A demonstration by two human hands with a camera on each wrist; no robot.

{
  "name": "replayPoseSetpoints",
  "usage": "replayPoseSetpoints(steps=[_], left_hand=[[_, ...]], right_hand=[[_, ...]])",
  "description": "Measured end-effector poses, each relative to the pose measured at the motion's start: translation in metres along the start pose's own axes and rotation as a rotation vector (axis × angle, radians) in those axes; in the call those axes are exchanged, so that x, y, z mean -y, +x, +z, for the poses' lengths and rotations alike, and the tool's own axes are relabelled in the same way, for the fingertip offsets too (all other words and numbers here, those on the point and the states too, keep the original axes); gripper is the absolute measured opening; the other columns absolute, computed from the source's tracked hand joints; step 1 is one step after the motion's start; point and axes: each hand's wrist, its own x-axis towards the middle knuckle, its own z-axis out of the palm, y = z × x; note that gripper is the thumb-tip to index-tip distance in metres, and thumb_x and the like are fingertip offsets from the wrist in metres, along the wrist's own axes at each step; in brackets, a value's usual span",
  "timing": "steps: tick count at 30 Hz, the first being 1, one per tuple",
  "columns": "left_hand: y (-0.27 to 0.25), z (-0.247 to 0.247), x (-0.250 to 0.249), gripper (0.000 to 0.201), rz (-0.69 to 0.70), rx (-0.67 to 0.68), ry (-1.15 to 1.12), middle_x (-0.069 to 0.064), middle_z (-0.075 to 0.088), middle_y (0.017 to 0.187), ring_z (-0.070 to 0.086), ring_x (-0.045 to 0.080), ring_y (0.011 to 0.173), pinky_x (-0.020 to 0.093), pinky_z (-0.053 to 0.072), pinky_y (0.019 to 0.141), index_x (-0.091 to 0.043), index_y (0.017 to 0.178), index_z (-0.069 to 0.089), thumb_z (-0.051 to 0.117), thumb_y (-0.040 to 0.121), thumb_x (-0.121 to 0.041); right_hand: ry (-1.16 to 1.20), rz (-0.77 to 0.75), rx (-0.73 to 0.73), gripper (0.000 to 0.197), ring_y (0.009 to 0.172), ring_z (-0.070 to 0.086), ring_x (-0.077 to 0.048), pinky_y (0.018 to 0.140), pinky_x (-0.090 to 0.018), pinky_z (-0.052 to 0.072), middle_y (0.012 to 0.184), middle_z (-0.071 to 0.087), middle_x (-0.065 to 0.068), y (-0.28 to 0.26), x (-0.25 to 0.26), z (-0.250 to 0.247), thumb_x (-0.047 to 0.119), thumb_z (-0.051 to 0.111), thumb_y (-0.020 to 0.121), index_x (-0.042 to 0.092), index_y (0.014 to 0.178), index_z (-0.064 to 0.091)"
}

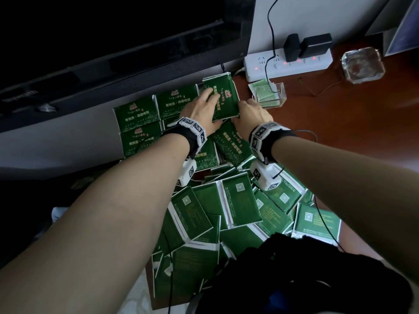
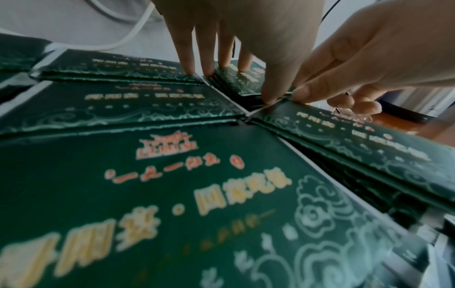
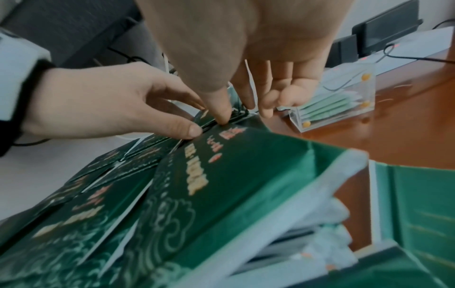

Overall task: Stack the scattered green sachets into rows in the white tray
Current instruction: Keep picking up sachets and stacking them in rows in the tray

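Dark green sachets with gold print lie in neat stacks [image 1: 136, 114] in rows at the far left; the white tray under them is almost wholly hidden. Both hands are on the far right stack [image 1: 223, 96]. My left hand [image 1: 204, 107] lies on top with straight fingers [image 2: 189, 58] and its thumb at the near edge. My right hand [image 1: 251, 112] holds the stack's near right corner, thumb [image 3: 221, 117] on the near edge and fingers down the right side. Another stack [image 1: 233, 143] sits askew under my wrists. A loose pile of sachets [image 1: 238, 205] covers the near table.
A clear plastic box of pale green packets [image 1: 269, 96] stands just right of my right hand. Behind it are a white power strip [image 1: 288, 64] with black plugs and a glass ashtray [image 1: 362, 66]. A black monitor [image 1: 113, 41] looms at the far left. Cables trail over the brown desk [image 1: 340, 123].
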Motion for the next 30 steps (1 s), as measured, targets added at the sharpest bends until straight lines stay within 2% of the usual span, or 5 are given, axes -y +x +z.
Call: replayPoseSetpoints(steps=[6,10,14,17,30], left_hand=[[-0.026,-0.012,-0.012,0.066,-0.022,-0.147,0.121,0.007,0.039,0.147,0.047,0.027,0.128,0.047,0.041,0.103,-0.016,0.138,0.045,0.069,0.083,-0.043],[-0.056,-0.004,-0.027,0.040,-0.073,-0.219,0.149,0.002,0.048,0.115,0.050,0.021,0.106,0.039,0.043,0.090,-0.021,0.109,0.055,0.065,0.081,-0.047],[-0.081,0.010,-0.035,0.024,-0.069,-0.134,0.182,-0.001,0.046,0.105,0.046,0.021,0.101,0.039,0.040,0.090,-0.023,0.087,0.059,0.063,0.082,-0.046],[-0.087,0.014,-0.036,0.021,-0.066,-0.098,0.193,-0.001,0.047,0.107,0.045,0.022,0.105,0.041,0.038,0.092,-0.025,0.085,0.062,0.062,0.082,-0.046],[-0.081,0.012,-0.032,0.021,-0.076,-0.104,0.176,-0.002,0.050,0.111,0.045,0.022,0.108,0.040,0.035,0.091,-0.025,0.087,0.067,0.061,0.086,-0.045]], right_hand=[[0.016,0.042,-0.043,0.037,0.096,0.062,-0.036,0.071,-0.037,0.043,0.118,0.056,-0.013,-0.011,-0.009,-0.007,0.038,0.061,0.094,0.011,0.116,0.049],[-0.054,0.049,0.057,0.044,0.082,0.056,-0.029,0.065,-0.034,0.044,0.101,0.061,-0.011,-0.019,-0.013,-0.011,0.051,0.062,0.090,0.013,0.109,0.054],[-0.124,0.041,0.095,0.056,0.093,0.061,-0.031,0.067,-0.034,0.043,0.107,0.060,-0.013,-0.028,-0.010,-0.009,0.055,0.065,0.087,0.010,0.117,0.052],[-0.123,0.059,0.115,0.056,0.099,0.062,-0.034,0.068,-0.035,0.044,0.113,0.061,-0.014,-0.033,-0.007,-0.006,0.052,0.066,0.088,0.009,0.121,0.052],[0.064,0.213,0.110,0.033,0.082,0.054,-0.030,0.068,-0.032,0.043,0.111,0.063,-0.017,-0.033,-0.010,0.000,0.036,0.058,0.095,0.005,0.109,0.057]])
